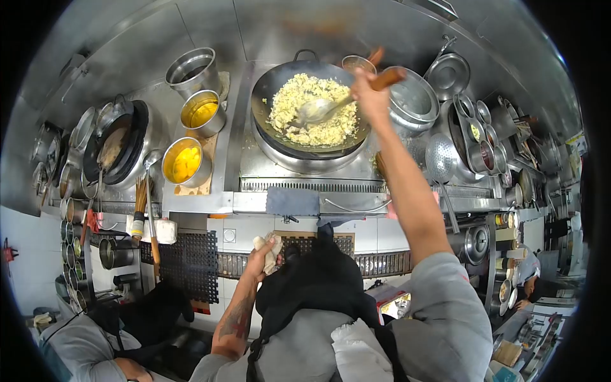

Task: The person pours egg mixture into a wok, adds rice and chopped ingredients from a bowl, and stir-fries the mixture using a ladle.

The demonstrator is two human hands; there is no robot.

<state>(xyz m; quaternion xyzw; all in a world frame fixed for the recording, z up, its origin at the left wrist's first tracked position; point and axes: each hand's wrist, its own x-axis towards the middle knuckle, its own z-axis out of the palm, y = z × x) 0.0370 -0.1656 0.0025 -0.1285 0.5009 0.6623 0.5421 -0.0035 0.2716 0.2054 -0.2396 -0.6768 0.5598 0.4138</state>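
Note:
My right hand grips the wooden handle of a wok ladle, whose metal head rests in a heap of pale yellow fried rice, or something much like it. The food fills the middle of a large dark wok on the stove. Below the stove's front edge, my left hand is closed around a bunched cream cloth. To the wok's left stand a metal pot of egg yolks and a metal pot of yellow liquid.
A perforated skimmer and a metal pot sit right of the wok. Another wok stands at the left, near a bamboo brush. A co-worker's grey sleeve shows at lower left; another person is far right.

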